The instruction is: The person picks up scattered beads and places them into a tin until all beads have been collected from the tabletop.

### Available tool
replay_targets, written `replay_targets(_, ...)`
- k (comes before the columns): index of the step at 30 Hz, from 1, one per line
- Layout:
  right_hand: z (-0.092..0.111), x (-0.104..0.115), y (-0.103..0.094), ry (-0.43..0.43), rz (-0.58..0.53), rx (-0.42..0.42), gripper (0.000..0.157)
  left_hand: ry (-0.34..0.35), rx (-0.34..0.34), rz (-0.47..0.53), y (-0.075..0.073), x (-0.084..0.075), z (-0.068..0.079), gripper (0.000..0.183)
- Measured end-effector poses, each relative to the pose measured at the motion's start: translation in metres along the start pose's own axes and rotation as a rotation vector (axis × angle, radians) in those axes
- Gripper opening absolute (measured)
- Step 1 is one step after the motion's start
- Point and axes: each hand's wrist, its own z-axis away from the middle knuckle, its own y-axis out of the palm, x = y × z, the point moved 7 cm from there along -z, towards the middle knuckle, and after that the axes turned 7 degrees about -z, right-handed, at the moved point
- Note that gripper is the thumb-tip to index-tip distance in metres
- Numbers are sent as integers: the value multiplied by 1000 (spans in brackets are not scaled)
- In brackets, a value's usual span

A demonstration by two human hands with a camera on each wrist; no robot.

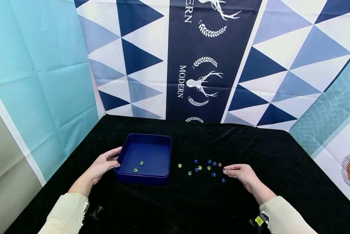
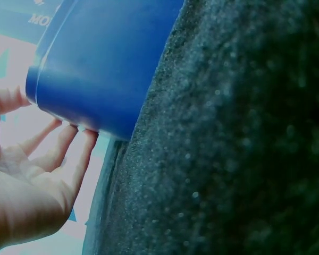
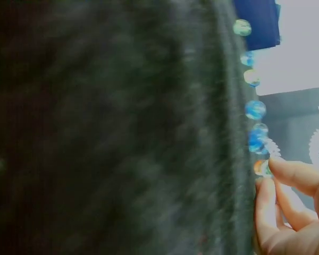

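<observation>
On the left of the black-covered table stands a square navy blue box [image 1: 158, 179], open at the top. Two yellow-green marbles, one nearer [image 1: 135, 170] and one farther [image 1: 141, 162], lie inside it. My left hand [image 1: 104, 164] grips the box's left side, thumb at the rim and fingertips [image 2: 90, 135] against the outer wall. Right of the box, my right hand [image 1: 243, 175] pinches a small greenish marble [image 3: 267, 169] between thumb and fingertips, which partly hide it. Just left of that hand lie an orange marble [image 1: 220, 164] and a blue marble [image 1: 223, 180].
Several loose blue and green marbles, among them a blue one [image 1: 196, 161] and a yellow-green one [image 1: 179, 165], are scattered between box and right hand. Black cloth [image 1: 192, 208] covers the table. Patterned fabric [image 1: 145, 65] hangs behind it, with light blue fabric [image 1: 40, 74] at left.
</observation>
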Motion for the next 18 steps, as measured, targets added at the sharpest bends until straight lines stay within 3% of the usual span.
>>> replay_targets(5,-2,2,2,7,-151,13,28,4,1,1,0,0,-1,69)
replay_targets(11,-5,9,8,-77,-287,70,19,6,0,5,-1,1,0,69)
replay_targets(14,-5,13,12,-88,-303,60,22,5,4,9,0,1,0,69)
replay_targets(18,-7,14,16,-38,-271,-8,33,0,9,8,0,0,1,70)
